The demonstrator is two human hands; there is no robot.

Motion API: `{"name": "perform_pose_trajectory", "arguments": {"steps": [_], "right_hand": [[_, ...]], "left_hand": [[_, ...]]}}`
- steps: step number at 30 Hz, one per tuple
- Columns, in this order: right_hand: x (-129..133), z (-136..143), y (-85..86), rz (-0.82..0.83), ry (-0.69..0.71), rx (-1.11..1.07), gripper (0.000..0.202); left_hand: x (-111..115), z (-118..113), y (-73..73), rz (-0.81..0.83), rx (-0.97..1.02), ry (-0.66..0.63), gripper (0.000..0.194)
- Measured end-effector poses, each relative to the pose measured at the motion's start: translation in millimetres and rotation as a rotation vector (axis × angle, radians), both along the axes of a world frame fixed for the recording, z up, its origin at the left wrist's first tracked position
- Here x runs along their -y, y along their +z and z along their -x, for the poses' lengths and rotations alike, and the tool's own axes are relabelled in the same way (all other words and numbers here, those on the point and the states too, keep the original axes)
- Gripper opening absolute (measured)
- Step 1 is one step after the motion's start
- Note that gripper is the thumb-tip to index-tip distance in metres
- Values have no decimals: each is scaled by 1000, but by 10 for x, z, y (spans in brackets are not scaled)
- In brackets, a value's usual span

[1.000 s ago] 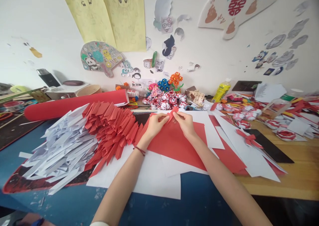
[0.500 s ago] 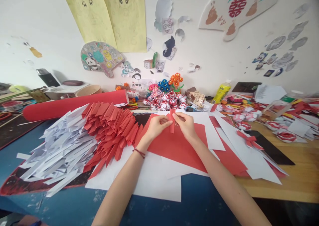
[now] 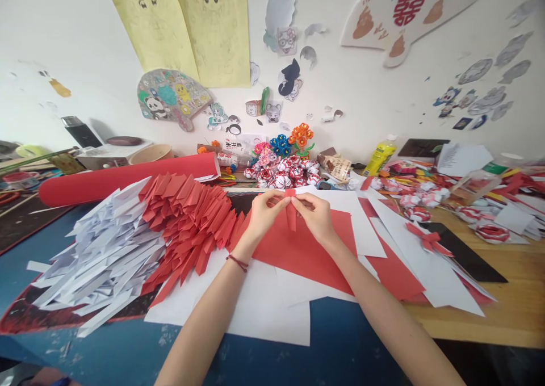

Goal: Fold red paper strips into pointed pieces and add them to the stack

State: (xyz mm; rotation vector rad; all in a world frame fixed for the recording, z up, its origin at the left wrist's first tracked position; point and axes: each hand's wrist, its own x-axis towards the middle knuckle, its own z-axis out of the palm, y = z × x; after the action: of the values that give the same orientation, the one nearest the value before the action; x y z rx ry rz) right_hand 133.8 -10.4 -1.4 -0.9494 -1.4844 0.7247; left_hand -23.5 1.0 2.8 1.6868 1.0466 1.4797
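A narrow red paper strip (image 3: 292, 217) hangs between my two hands, its lower end pointing down. My left hand (image 3: 267, 209) pinches its upper part from the left, and a dark red cord circles that wrist. On the right, my right hand (image 3: 314, 211) pinches the same strip near its top. Beneath the hands lies a red paper sheet (image 3: 306, 255) over white sheets (image 3: 268, 312). To the left are a fanned pile of folded red strips (image 3: 187, 215) and a heap of white strips (image 3: 106, 250).
A red roll (image 3: 128, 179) lies behind the piles. Red-and-white paper flowers (image 3: 283, 179) and a yellow bottle (image 3: 380, 156) stand by the wall. More papers (image 3: 430, 272) and a black board (image 3: 468, 255) lie at the right.
My hands have come closer together on the strip, my right fingers moving slightly left. The strip's lower end now tilts a little differently.
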Motion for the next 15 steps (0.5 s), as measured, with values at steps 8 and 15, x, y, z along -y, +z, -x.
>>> {"name": "perform_pose_trajectory", "arguments": {"steps": [8, 15], "right_hand": [[47, 14, 51, -49, -13, 6, 30], [76, 21, 71, -31, 0, -21, 28]], "left_hand": [[60, -19, 29, -22, 55, -6, 26], [103, -18, 56, -26, 66, 5, 25]]}}
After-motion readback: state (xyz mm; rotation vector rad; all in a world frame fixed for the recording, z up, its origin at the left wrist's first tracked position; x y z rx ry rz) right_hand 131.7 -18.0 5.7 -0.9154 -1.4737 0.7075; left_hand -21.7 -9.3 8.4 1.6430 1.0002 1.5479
